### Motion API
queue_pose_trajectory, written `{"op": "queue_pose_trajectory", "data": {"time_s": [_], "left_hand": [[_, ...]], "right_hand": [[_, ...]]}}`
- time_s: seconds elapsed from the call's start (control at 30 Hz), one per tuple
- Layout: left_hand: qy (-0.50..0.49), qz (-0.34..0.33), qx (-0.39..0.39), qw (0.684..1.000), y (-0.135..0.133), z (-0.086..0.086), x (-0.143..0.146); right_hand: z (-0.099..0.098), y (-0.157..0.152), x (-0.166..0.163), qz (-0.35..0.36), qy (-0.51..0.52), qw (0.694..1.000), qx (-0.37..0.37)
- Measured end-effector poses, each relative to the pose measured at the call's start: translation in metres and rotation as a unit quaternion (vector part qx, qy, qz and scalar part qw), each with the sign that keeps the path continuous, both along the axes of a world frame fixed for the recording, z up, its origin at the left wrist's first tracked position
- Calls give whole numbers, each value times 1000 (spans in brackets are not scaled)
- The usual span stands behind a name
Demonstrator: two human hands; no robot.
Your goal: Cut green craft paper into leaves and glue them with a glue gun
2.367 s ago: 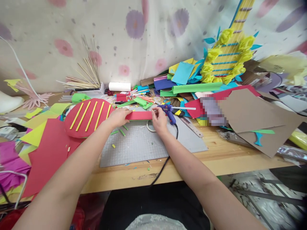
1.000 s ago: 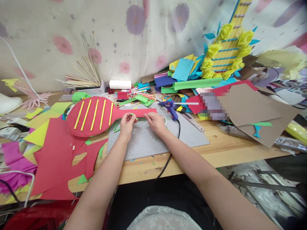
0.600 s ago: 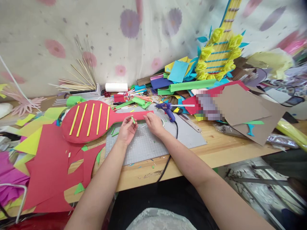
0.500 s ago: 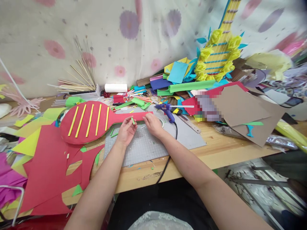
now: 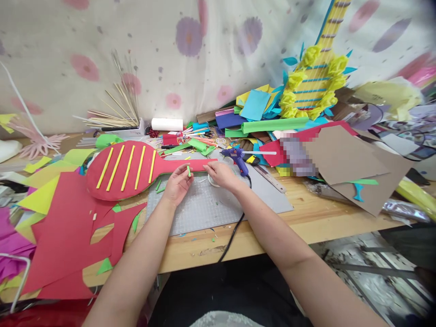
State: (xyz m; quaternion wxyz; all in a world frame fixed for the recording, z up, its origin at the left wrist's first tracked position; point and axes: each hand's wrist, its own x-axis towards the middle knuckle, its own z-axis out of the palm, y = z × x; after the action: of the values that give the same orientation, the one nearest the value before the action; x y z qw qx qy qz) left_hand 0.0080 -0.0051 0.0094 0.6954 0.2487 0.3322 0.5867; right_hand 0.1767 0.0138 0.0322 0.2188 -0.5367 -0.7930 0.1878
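Observation:
My left hand (image 5: 177, 185) is closed, pinching a small green foam strip (image 5: 189, 171) between its fingertips. My right hand (image 5: 220, 175) has its fingers pressed together by the end of the red guitar cutout's neck; whatever they grip, if anything, is hidden. Part of a white ring (image 5: 213, 183), perhaps a tape roll, shows under that hand. The red guitar cutout (image 5: 117, 181) lies flat with several yellow strips across its body. Short green pieces (image 5: 161, 190) rest on the grey cutting mat (image 5: 194, 213), left of my left hand.
A blue glue gun (image 5: 236, 156) with its black cord and a metal ruler (image 5: 270, 178) lie right of my hands. Red sheets (image 5: 64, 227) cover the left side. Brown cardboard (image 5: 350, 159) lies right, a yellow guitar model (image 5: 311, 86) stands behind, and skewers (image 5: 116, 120) stand back left.
My right hand has shifted slightly, showing a different part of the white ring beneath it. My left hand keeps holding the green strip. The whole view has moved slightly.

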Motion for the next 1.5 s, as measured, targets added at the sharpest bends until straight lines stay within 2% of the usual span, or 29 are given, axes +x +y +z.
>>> {"op": "queue_pose_trajectory", "data": {"time_s": [0.17, 0.3, 0.37, 0.47, 0.6, 0.7, 0.8, 0.93, 1.07, 1.13, 1.2, 1.27, 1.37, 1.43, 1.5], "left_hand": [[-3, 10, 19, 1000, 1, 1, -3], [-9, 29, 21, 999, 3, 3, -8], [-13, 41, 18, 999, 4, 5, -11], [-19, 56, 12, 998, 6, 9, -16], [-19, 76, 11, 997, 7, 13, -22], [0, 79, 14, 997, 6, 13, -23], [38, 70, 19, 997, 5, 12, -20], [115, -9, 3, 993, 2, 10, -15], [135, -97, -3, 986, -2, 8, -12], [133, -105, 14, 986, -2, 6, -11], [136, -86, 27, 986, -1, 4, -11], [153, -55, 41, 986, 0, 2, -11], [211, -24, 68, 975, 3, -2, -12], [252, -18, 86, 964, 4, -4, -11], [269, -11, 105, 957, 5, -5, -10]], "right_hand": [[17, -11, 27, 110, -16, 993, -41], [22, -22, 63, 141, -55, 983, -99], [22, -24, 84, 115, -70, 982, -130], [24, -20, 113, 10, -66, 987, -149], [25, -4, 132, -108, -136, 974, -145], [16, 10, 125, -111, -119, 981, -106], [-1, 18, 107, -104, -77, 987, -94], [-23, 19, 84, -196, -49, 977, -61], [-36, 20, 75, -241, 17, 970, -32], [-38, 22, 75, -261, 76, 962, -30], [-37, 23, 76, -267, 192, 943, -41], [-32, 21, 76, -233, 350, 904, -74], [-22, 13, 74, -119, 518, 835, -140], [-17, 7, 71, -60, 536, 823, -180], [-16, 3, 66, -37, 508, 835, -206]]}}
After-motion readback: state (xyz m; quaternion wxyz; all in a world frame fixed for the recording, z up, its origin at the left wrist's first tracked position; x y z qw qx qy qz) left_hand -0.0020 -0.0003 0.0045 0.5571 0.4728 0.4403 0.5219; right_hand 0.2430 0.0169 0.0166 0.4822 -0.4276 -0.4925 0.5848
